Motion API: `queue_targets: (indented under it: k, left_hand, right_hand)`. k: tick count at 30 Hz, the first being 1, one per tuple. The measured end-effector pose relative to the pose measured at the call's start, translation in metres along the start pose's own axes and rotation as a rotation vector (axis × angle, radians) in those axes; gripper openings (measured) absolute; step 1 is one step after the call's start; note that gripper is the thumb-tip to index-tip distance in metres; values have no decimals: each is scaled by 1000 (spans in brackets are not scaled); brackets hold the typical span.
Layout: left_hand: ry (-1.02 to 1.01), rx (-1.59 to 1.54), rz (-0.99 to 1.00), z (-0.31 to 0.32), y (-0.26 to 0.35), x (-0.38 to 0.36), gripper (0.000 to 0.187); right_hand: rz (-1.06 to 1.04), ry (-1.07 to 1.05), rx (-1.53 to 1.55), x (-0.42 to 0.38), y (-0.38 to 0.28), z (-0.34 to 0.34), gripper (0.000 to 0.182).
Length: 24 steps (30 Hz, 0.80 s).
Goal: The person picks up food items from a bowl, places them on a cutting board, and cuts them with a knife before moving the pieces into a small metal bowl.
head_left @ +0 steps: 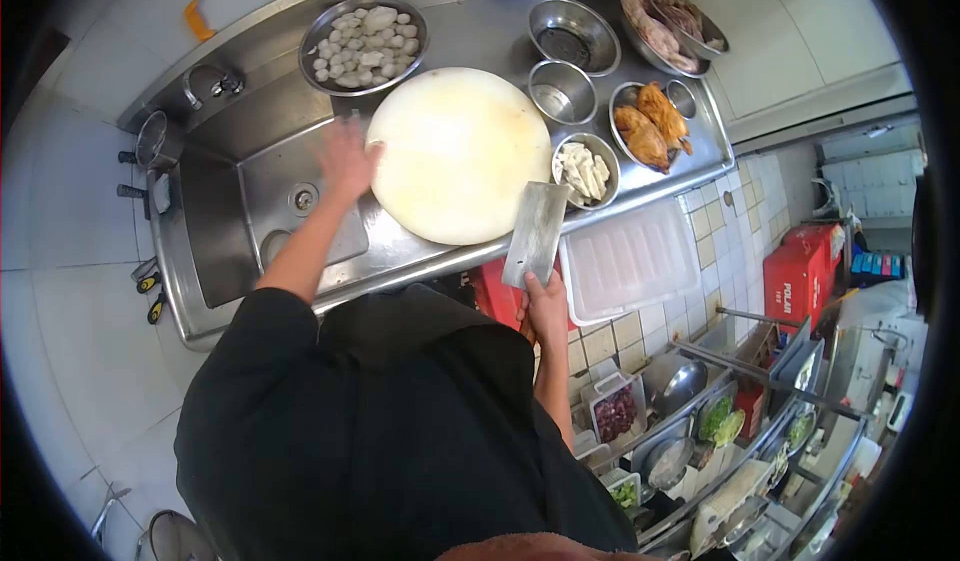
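Observation:
My right hand (543, 306) is wrapped round the handle of a broad cleaver (537, 229), whose blade points up beside the right edge of a round white cutting board (460, 156). My left hand (348, 159), slightly blurred, is over the board's left edge by the sink, fingers spread and nothing in it. Close to the blade's tip stands a metal bowl of pale white pieces (582, 173). Behind the board is a large bowl of whitish balls (367, 46).
A sink (215, 231) with a faucet (210, 85) lies left. Right of the board are metal bowls (573, 36), roasted poultry (650, 126) and raw meat (655, 31). Below the counter edge sits a translucent tub (632, 261); a red box (800, 271) and food shelves stand farther right.

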<state>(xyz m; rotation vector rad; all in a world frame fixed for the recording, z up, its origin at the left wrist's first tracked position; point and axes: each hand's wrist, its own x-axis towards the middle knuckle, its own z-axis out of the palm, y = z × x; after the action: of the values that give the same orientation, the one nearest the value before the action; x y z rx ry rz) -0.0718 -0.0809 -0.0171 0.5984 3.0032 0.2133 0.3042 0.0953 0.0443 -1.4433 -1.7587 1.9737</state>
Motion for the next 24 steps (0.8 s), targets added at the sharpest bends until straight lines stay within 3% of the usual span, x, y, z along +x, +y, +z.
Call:
queue_targets:
  k: [2,4,7,13,16,20,24]
  left_hand:
    - [27,41,-147,-19,-44,22,70]
    - [109,-225,-45,-47,-60,45,60]
    - [170,-554,108,-50,-58,105,50]
    - [63,-408,121,-14,-13,205,50]
    - [-146,-397,87,5,-12,234,44]
    - [-40,-743,141,25,-23,235,35]
    - [-48,-936,207,2,-23,215,30]
  right_hand:
    - [-7,-10,-83,5,-4,11,25]
    - [-29,7,-198,8,-12,22,28]
    - [-164,62,-444,33,29,23,31]
    - [45,92,-498,5,-30,42,34]
    - [-100,147,-527,4,-24,45,34]
    - [-72,187,-500,2,-17,51,34]
    - [34,165,-429,4,-19,52,34]
